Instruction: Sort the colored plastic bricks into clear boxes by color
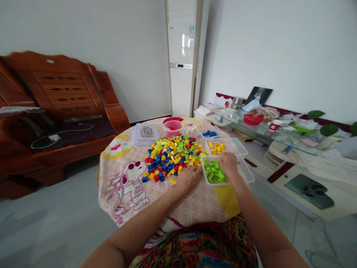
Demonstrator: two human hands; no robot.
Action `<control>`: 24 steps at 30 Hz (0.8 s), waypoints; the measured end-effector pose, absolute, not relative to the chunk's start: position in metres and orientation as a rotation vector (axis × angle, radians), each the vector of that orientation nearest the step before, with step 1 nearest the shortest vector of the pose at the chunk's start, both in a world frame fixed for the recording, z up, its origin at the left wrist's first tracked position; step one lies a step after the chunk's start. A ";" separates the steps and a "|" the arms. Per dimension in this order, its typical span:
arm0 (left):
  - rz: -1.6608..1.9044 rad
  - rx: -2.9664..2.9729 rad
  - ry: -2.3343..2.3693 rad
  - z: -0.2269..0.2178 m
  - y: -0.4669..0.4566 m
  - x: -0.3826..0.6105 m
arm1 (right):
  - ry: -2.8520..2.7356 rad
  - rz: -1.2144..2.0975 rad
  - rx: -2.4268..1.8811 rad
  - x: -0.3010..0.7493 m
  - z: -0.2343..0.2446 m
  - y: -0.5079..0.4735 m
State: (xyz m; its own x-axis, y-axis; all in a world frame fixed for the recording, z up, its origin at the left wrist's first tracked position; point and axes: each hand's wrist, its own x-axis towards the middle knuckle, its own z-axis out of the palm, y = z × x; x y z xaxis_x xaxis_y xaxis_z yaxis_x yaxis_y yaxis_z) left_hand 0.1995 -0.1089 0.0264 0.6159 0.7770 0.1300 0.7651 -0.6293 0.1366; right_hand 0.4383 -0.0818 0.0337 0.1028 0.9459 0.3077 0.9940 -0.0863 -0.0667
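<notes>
A pile of small red, blue, yellow and green bricks lies on a cartoon-print cloth over a small table. My left hand rests palm down at the pile's near right edge, fingers stretched toward the bricks. My right hand is inside a clear plastic tub that holds green bricks, its fingers curled downward. What those fingers hold is hidden.
Behind are clear tubs of yellow bricks and blue bricks, a round tub of red bricks, stacked lids. A wooden sofa stands left, a cluttered glass shelf right, a tall air conditioner behind.
</notes>
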 end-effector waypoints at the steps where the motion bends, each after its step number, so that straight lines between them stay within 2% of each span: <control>1: 0.254 2.739 1.358 0.025 -0.105 0.202 | -1.929 -0.273 -2.118 0.439 0.033 -0.082; 5: 0.281 2.657 1.465 0.027 -0.079 0.206 | -1.925 -0.295 -2.101 0.439 0.032 -0.082; 14: 0.635 2.375 1.601 0.056 -0.015 0.189 | -1.922 -0.297 -2.114 0.437 0.034 -0.083; 24: 1.018 1.914 1.349 0.046 -0.011 0.201 | -1.935 -0.316 -2.140 0.437 0.037 -0.084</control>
State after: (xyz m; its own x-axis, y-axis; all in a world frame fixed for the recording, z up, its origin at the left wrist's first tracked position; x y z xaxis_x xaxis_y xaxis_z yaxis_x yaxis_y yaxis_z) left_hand 0.2009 -0.0113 0.0463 0.1977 0.9467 0.2541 0.5041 -0.3205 0.8019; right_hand 0.4374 -0.0841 0.0373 0.1004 0.9433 0.3164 0.9949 -0.0954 -0.0315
